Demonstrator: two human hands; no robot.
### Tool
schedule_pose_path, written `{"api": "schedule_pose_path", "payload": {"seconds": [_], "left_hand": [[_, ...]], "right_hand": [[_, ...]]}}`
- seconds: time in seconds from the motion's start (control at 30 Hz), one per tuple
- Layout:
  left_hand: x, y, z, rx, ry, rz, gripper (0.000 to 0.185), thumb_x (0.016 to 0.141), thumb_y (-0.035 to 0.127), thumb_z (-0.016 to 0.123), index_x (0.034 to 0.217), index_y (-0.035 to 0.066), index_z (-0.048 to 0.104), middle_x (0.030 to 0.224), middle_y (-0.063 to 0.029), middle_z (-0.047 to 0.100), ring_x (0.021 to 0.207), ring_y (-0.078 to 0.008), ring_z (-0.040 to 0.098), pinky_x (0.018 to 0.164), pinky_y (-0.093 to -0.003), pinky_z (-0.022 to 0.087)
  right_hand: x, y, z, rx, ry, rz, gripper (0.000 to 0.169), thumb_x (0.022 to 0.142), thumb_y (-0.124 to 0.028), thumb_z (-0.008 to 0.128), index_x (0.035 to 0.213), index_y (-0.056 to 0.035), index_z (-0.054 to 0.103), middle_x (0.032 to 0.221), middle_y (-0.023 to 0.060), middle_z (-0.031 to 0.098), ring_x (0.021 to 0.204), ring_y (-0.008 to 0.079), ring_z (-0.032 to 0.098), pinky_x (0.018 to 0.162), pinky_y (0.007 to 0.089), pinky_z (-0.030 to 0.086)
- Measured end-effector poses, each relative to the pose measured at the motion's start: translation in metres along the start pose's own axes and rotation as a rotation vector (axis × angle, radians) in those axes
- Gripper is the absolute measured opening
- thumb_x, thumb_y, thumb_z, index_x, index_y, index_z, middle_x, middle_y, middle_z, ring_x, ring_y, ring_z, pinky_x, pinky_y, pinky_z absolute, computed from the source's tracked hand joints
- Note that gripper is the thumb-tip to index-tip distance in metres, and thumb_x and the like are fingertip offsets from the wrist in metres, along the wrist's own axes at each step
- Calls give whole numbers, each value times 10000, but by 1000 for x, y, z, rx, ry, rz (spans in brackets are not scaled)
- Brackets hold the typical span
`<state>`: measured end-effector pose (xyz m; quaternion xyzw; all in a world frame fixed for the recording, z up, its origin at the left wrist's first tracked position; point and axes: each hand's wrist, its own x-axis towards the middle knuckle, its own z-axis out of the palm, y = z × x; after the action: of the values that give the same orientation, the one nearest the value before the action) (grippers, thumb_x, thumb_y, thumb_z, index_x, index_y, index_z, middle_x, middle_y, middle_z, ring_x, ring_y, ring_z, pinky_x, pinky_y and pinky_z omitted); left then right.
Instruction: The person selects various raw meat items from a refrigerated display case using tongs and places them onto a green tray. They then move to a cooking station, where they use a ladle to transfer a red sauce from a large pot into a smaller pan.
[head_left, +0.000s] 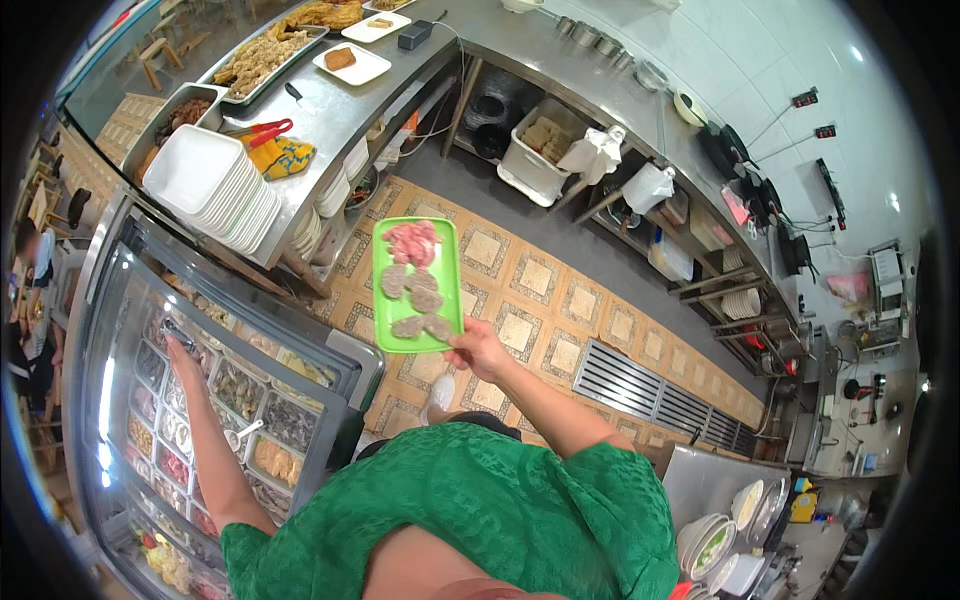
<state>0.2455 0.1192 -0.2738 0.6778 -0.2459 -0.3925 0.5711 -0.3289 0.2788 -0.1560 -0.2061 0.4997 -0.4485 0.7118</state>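
Observation:
My right hand (480, 349) grips the lower right corner of a green plastic tray (381, 300). On it lie pink raw meat slices (414, 241) at the far end and several grey-brown round patties (424, 292) nearer to me. My left arm reaches over a glass-fronted display case (330, 435) on the left. My left hand (180, 356) is in the case beside metal tongs (178, 334); whether it holds them I cannot tell. Bins of meat, seafood and other ingredients (238, 386) fill the case, with a white spoon (244, 433) in one.
A steel counter (330, 112) ahead carries stacked white trays (196, 161), red-handled tongs (266, 133), a knife (298, 96) and fried food (262, 64). Shelves with a white bin (525, 165) run along the right wall. Bowls (705, 547) stand at lower right. A person sits far left (37, 255).

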Motion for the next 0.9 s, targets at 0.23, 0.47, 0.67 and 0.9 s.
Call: {"api": "schedule_pose_path", "payload": {"seconds": [0.23,0.47,0.67,0.9], "left_hand": [[19,19,68,19,92,-39,522,900,516,460,1207,97,506,978,-16,571,957,-159,523,870,-295,382],[2,8,58,24,149,206,624,913,403,493,1335,-30,339,1282,-155,482,1173,-241,447,951,-331,358],[-182,86,199,324,295,699,298,929,198,493,1114,-33,533,914,-89,603,852,-146,555,784,-266,426],[-99,84,478,17,-399,129,377,883,93,466,1258,59,447,720,-68,613,554,-111,549,469,-230,421]], "right_hand": [[-20,-23,-93,69,119,-33,235,835,5,492,1066,-12,535,708,81,596,523,108,548,422,203,395],[7,-52,-136,160,95,-85,173,818,1,504,983,-21,554,655,87,593,461,120,514,392,213,371],[60,-95,-159,233,115,-176,164,819,-5,500,975,-21,551,659,102,601,471,124,523,409,217,396],[141,-186,-225,191,170,-310,159,824,-6,510,977,-24,551,662,103,615,459,119,533,403,215,393]]}}
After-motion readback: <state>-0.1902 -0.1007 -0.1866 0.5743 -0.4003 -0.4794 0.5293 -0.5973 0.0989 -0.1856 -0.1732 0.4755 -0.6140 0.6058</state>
